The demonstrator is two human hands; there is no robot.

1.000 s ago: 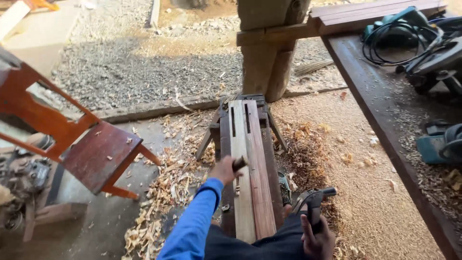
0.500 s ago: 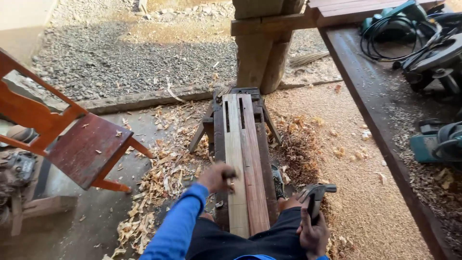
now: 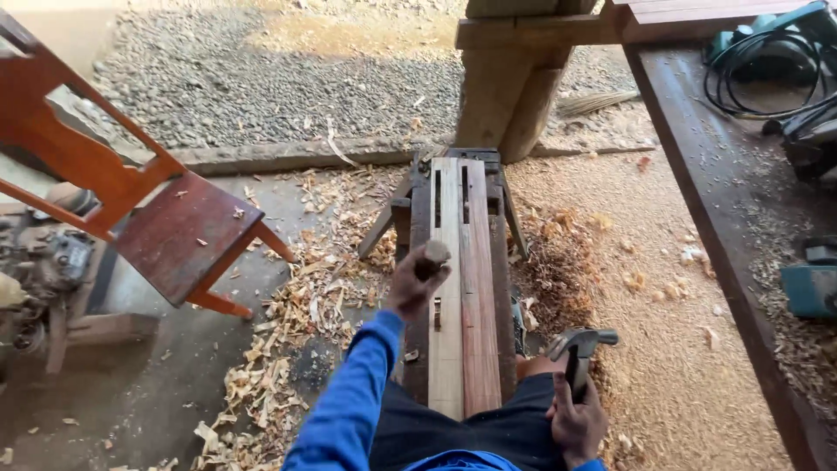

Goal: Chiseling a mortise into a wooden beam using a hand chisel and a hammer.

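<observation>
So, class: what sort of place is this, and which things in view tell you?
Probably an open-sided woodworking yard. Shavings and sawdust cover the ground, planks lie on a low bench the person straddles, the right hand grips a hammer, and power tools sit on a side bench.

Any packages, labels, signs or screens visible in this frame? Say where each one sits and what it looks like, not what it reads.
None in view: no package, sign or screen, and no label can be made out.
The teal power tools on the dark bench at right show no readable sticker at this size.
</observation>
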